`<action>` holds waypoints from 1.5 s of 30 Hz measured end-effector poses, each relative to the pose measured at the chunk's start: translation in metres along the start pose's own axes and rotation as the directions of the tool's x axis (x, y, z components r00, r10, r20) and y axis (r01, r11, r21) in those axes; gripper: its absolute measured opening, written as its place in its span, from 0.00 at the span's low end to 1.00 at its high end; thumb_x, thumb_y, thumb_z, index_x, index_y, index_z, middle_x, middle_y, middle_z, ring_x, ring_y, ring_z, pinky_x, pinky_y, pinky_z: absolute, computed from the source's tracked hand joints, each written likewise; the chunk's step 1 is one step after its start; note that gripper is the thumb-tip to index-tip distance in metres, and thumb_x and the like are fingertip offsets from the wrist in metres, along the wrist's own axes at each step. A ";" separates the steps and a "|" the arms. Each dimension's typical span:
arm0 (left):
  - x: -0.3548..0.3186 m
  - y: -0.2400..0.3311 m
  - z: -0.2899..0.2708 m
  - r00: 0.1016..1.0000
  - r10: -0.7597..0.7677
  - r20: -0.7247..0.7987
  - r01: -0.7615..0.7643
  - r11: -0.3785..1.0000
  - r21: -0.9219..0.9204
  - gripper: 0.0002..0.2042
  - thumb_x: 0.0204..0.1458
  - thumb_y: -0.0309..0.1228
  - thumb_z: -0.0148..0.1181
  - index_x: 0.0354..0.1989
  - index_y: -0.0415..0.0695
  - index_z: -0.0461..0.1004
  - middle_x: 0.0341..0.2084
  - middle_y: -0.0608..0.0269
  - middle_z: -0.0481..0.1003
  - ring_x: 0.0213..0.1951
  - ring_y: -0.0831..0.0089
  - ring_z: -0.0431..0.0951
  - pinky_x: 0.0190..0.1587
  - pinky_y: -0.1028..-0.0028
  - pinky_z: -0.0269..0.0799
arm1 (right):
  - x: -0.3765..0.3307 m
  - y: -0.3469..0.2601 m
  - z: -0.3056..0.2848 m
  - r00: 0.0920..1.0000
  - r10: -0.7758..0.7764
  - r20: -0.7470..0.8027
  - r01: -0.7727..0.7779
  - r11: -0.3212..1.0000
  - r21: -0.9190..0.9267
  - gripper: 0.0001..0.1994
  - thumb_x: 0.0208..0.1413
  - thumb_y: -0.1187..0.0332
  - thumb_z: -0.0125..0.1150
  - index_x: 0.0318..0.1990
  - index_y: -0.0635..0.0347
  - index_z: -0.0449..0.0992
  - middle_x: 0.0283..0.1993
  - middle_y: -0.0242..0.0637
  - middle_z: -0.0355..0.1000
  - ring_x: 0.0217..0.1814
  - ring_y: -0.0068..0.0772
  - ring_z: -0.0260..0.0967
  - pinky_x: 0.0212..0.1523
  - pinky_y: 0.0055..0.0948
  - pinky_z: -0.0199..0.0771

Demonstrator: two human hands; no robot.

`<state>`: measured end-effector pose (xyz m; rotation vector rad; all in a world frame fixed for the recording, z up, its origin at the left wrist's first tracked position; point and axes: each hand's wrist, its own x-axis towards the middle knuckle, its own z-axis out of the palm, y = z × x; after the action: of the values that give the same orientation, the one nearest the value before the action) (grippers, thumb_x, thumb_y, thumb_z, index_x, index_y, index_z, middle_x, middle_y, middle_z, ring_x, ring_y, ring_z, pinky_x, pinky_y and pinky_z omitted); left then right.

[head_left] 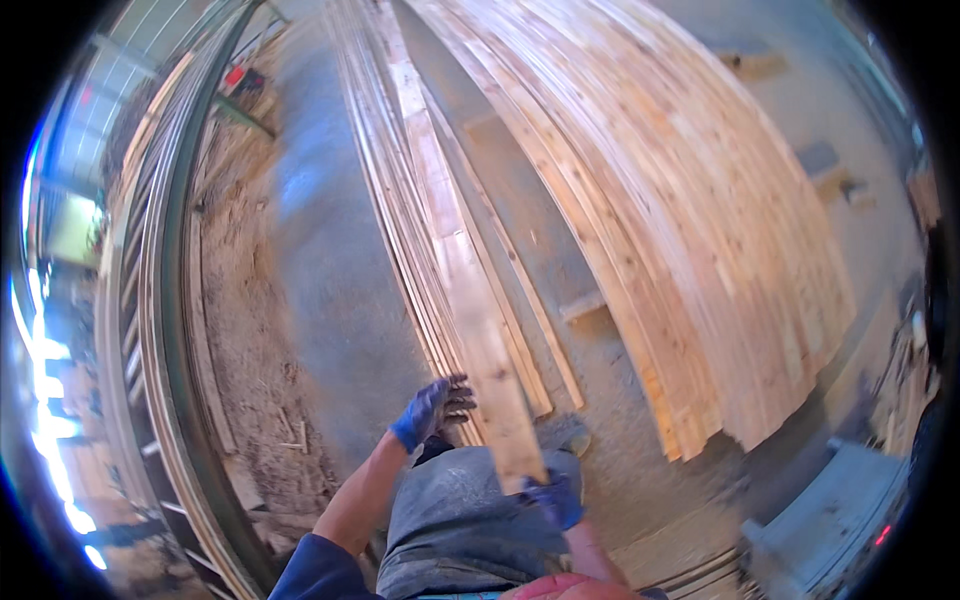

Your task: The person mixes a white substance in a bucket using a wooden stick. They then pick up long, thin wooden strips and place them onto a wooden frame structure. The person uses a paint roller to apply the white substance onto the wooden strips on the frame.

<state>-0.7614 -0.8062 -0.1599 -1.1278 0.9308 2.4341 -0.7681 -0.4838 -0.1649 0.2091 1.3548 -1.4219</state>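
A long pale wooden board (485,345) stretches away from my waist, its near end in front of my legs. My right hand (556,500), in a blue glove, is closed on that near end at its right corner. To the left of the board is my left hand (436,412), also gloved in blue. Its fingers are apart and slightly bent, with nothing visible in them. Just beyond it lies a bundle of narrow wooden strips (400,250), partly covered by the board. Two loose strips (530,290) lie to the board's right.
A wide layer of long boards (680,240) fills the right side, raised above the concrete floor (335,300). On the left runs a long metal rack (165,250) holding lumber, with sawdust and scraps (265,350) beside it. A grey-blue metal piece (830,520) stands at lower right.
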 end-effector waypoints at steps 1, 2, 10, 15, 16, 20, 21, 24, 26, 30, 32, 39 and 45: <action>-0.002 0.026 0.010 0.998 0.052 0.020 -0.048 0.983 -0.179 0.25 0.58 0.46 0.57 0.55 0.37 0.69 0.42 0.57 0.76 0.42 0.66 0.78 0.47 0.64 0.76 | 0.002 -0.012 0.041 1.000 0.011 0.018 -0.010 0.999 -0.050 0.17 0.55 0.67 0.65 0.49 0.67 0.74 0.35 0.34 0.77 0.33 0.26 0.76 0.35 0.26 0.79; -0.006 0.043 -0.010 0.995 0.096 -0.025 -0.098 0.988 -0.121 0.24 0.58 0.46 0.56 0.53 0.38 0.70 0.41 0.57 0.77 0.40 0.67 0.78 0.45 0.65 0.76 | -0.005 -0.034 0.084 0.997 0.016 0.075 -0.016 1.000 -0.010 0.18 0.55 0.67 0.65 0.49 0.68 0.74 0.35 0.35 0.77 0.33 0.26 0.76 0.36 0.25 0.79; -0.232 0.108 -0.191 0.906 0.302 -0.296 -0.251 0.948 0.197 0.16 0.55 0.41 0.61 0.39 0.38 0.78 0.28 0.63 0.78 0.28 0.73 0.77 0.32 0.71 0.75 | 0.008 -0.038 0.313 0.764 0.282 0.580 -0.043 0.919 -0.391 0.23 0.60 0.53 0.56 0.54 0.62 0.73 0.43 0.38 0.78 0.42 0.31 0.76 0.44 0.33 0.76; -0.420 0.029 -0.300 0.786 0.410 -0.462 -0.176 0.866 0.468 0.16 0.53 0.40 0.65 0.39 0.37 0.79 0.27 0.65 0.79 0.29 0.80 0.75 0.32 0.73 0.73 | 0.090 -0.071 0.444 0.845 0.389 0.367 -0.217 0.877 -0.430 0.22 0.62 0.49 0.52 0.51 0.58 0.75 0.43 0.37 0.78 0.40 0.31 0.75 0.44 0.32 0.75; -0.449 0.003 -0.309 0.743 0.443 -0.501 -0.155 0.842 0.516 0.16 0.53 0.38 0.66 0.40 0.36 0.79 0.27 0.65 0.79 0.29 0.80 0.74 0.33 0.73 0.72 | 0.128 -0.060 0.459 0.842 0.409 0.352 -0.226 0.860 -0.459 0.26 0.63 0.47 0.48 0.57 0.58 0.71 0.47 0.39 0.77 0.43 0.33 0.75 0.46 0.33 0.74; -0.562 -0.086 -0.317 0.717 0.287 -0.636 -0.047 0.929 0.366 0.16 0.51 0.38 0.68 0.39 0.36 0.79 0.25 0.64 0.79 0.29 0.81 0.74 0.32 0.73 0.71 | 0.215 -0.082 0.565 0.824 0.432 0.366 -0.231 0.847 -0.479 0.31 0.62 0.42 0.44 0.61 0.57 0.64 0.56 0.44 0.72 0.53 0.40 0.72 0.48 0.39 0.74; -0.578 -0.135 -0.329 0.663 0.240 -0.709 0.061 0.927 0.371 0.13 0.52 0.35 0.67 0.39 0.36 0.79 0.24 0.68 0.78 0.26 0.82 0.73 0.28 0.75 0.69 | 0.241 -0.086 0.589 0.817 0.433 0.380 -0.250 0.861 -0.443 0.30 0.62 0.41 0.44 0.59 0.57 0.66 0.55 0.45 0.71 0.53 0.40 0.72 0.47 0.39 0.74; -0.629 -0.255 -0.334 0.494 0.116 -0.862 0.234 0.937 0.260 0.21 0.44 0.44 0.69 0.40 0.40 0.79 0.21 0.50 0.77 0.26 0.66 0.80 0.32 0.67 0.73 | 0.340 -0.085 0.662 0.855 0.315 0.412 -0.199 0.933 -0.301 0.36 0.58 0.34 0.44 0.60 0.57 0.65 0.55 0.45 0.71 0.53 0.43 0.70 0.52 0.46 0.72; -0.660 -0.270 -0.320 0.487 0.164 -0.858 0.527 0.729 0.438 0.24 0.52 0.55 0.56 0.44 0.48 0.79 0.22 0.50 0.78 0.22 0.49 0.77 0.26 0.53 0.71 | 0.388 -0.095 0.703 0.913 0.189 0.362 -0.156 0.981 -0.119 0.35 0.58 0.33 0.43 0.58 0.55 0.68 0.52 0.44 0.72 0.51 0.42 0.71 0.50 0.44 0.73; -0.678 -0.226 -0.317 0.292 0.173 -0.941 0.549 0.775 0.313 0.25 0.50 0.50 0.60 0.55 0.51 0.73 0.34 0.41 0.77 0.37 0.44 0.77 0.39 0.53 0.73 | 0.496 -0.086 0.721 0.979 -0.104 0.177 0.097 0.994 0.047 0.41 0.56 0.28 0.33 0.60 0.55 0.67 0.55 0.44 0.70 0.54 0.43 0.69 0.55 0.42 0.71; -0.668 -0.201 -0.324 0.229 0.171 -0.958 0.538 0.798 0.271 0.24 0.49 0.49 0.61 0.51 0.49 0.75 0.31 0.42 0.77 0.35 0.46 0.78 0.38 0.54 0.73 | 0.468 -0.068 0.764 0.961 -0.090 0.262 0.032 0.976 0.216 0.37 0.58 0.30 0.31 0.53 0.52 0.71 0.46 0.40 0.73 0.46 0.40 0.72 0.46 0.39 0.76; -0.539 0.048 -0.442 0.433 0.549 -0.715 0.219 0.706 0.674 0.22 0.45 0.48 0.64 0.41 0.44 0.79 0.23 0.46 0.78 0.30 0.50 0.80 0.36 0.58 0.74 | 0.380 -0.062 0.815 0.891 0.289 0.349 -0.379 0.898 0.223 0.33 0.50 0.25 0.38 0.25 0.48 0.69 0.16 0.30 0.62 0.16 0.35 0.61 0.18 0.35 0.64; -0.550 0.075 -0.484 0.533 0.391 -0.751 0.174 0.818 0.549 0.17 0.45 0.43 0.65 0.41 0.47 0.80 0.26 0.47 0.78 0.32 0.50 0.80 0.36 0.59 0.74 | 0.379 -0.065 0.845 0.927 0.289 0.237 -0.339 0.917 0.208 0.32 0.53 0.29 0.43 0.32 0.51 0.74 0.26 0.36 0.71 0.30 0.40 0.70 0.35 0.41 0.74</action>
<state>-0.1689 -1.1852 0.0591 -2.0477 1.8966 1.3112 -0.5174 -1.3764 -0.1281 0.4166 0.9279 -1.2926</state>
